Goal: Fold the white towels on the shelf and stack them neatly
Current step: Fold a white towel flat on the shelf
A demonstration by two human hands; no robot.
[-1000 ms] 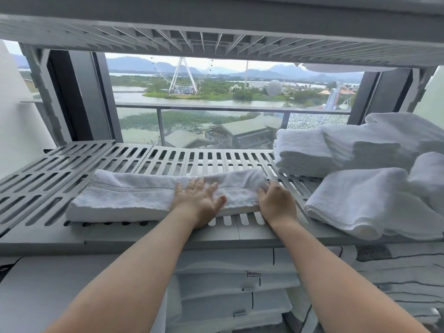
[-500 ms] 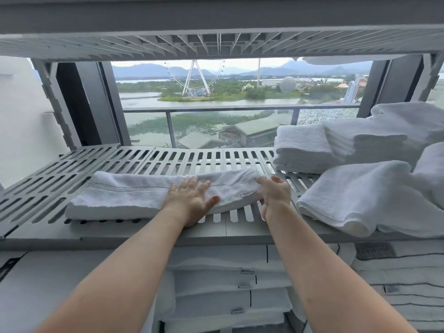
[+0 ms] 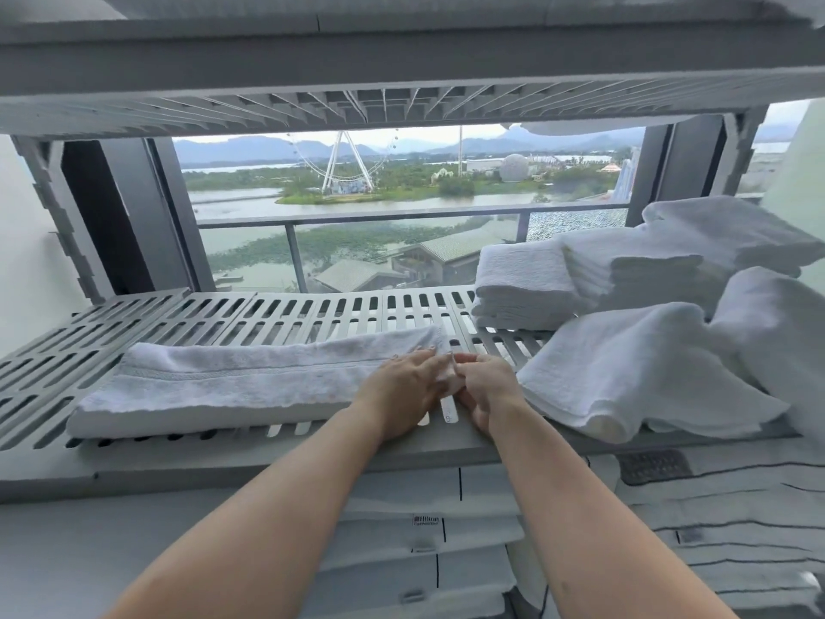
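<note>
A long white towel [image 3: 232, 382], folded into a narrow strip, lies across the grey slatted shelf [image 3: 285, 319]. Its right end sits between both hands. My left hand [image 3: 404, 390] rests on that end with its fingers over the cloth. My right hand [image 3: 484, 390] pinches the towel's right corner, fingers curled round it. A stack of folded white towels [image 3: 527, 283] stands at the back right. Loose, rumpled white towels [image 3: 634, 373] lie at the front right of the shelf.
Another grey slatted shelf [image 3: 402, 105] hangs low overhead. Below the working shelf lie stacks of folded grey-white linen [image 3: 424, 520]. Behind the shelf is a window with a railing [image 3: 357, 216]. The left half of the shelf behind the towel is bare slats.
The right hand moved left onto the towel's right end and took hold of its corner. The left hand slid right to meet it. The head has come closer and tilted.
</note>
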